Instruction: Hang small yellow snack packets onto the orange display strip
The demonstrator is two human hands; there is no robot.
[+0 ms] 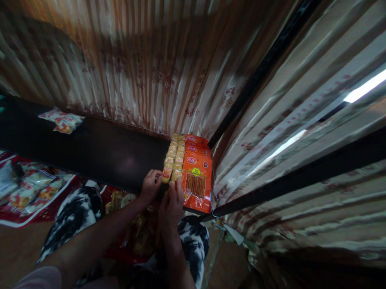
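Two rows of small yellow wrapped packets (pixel 173 156) stand on the black shelf (pixel 115 148), beside several orange snack bags (pixel 196 183) at its right end. My left hand (pixel 150 185) is at the front left end of the rows, fingers curled against the nearest yellow packet. At the front of the right-hand row is my right hand (pixel 172 204), its fingertips together and touching the packets. What lies between the fingers of either hand is too small and dim to make out.
Small snack packets (pixel 62 120) lie at the shelf's left part. Below the shelf are red bags of packets (pixel 30 187) and a bag between my knees (pixel 142 233). Black metal posts (pixel 311 177) and wrinkled plastic sheeting (pixel 162 55) border the shelf.
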